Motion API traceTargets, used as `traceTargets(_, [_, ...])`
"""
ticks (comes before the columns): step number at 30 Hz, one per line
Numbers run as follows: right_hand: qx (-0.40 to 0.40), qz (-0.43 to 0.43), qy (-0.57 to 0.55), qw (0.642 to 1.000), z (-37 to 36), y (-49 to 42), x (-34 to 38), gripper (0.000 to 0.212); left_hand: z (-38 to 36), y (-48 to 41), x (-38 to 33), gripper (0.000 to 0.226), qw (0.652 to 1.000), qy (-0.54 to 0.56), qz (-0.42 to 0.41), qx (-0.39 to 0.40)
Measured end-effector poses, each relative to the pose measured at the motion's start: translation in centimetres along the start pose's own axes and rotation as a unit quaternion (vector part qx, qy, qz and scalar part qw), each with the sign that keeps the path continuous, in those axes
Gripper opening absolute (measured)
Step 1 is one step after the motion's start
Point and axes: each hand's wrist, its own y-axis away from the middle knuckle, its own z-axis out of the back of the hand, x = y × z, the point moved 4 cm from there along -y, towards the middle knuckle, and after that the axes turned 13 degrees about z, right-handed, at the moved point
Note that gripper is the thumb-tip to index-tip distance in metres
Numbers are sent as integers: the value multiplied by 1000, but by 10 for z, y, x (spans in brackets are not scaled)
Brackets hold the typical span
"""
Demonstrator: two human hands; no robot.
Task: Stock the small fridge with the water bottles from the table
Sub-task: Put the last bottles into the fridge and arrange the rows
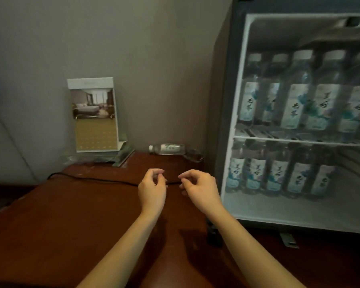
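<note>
One clear water bottle (167, 149) lies sideways at the table's (71, 215) back edge, beside the bottle-filled open fridge (222, 100).

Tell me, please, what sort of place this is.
Probably a hotel room. A small fridge stands full of identical water bottles, and a standing card on the wooden table shows a photo of a guest bedroom.

Dim, flat room light is leaving the grey wall (154, 59) and the dark wooden surface (60, 225) murky, while the fridge (224, 100) interior is glowing palest. Soft shadows are pooling under the arms (133, 235). The shelved bottles (295, 90) are smearing with blur, and wide-angle distortion is tilting the fridge's edges.
</note>
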Motion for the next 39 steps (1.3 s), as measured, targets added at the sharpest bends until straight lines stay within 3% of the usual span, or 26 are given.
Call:
traceTargets(4, [57,-30,57,996,-54,-28,-26,17,11,-44,43,15,996,-22,81,-10])
traceTargets(9, [81,-86,118,986,-100,-76,-61,23,3,-101,76,12,992,-32,125,-7])
traceTargets(15, [49,-132,158,977,-125,-142,-100,29,-3,-135,94,10,986,93,135,-37])
traceTargets(20, [27,-121,247,961,-133,-193,-131,44,-1,-141,100,12,979,134,140,-61])
traceTargets(25, [94,-69,344,932,-155,-232,-164,62,-3,-139,99,18,987,105,107,-53])
traceTargets(35, [159,-4,412,897,-173,-278,-203,81,-15,-151,103,14,994,60,58,-64])
traceTargets(37, [164,16,454,876,-173,-280,-203,79,-17,-152,101,13,995,53,47,-65])
traceTargets(39, [160,18,454,876,-172,-282,-200,71,-18,-153,103,14,995,49,47,-67])
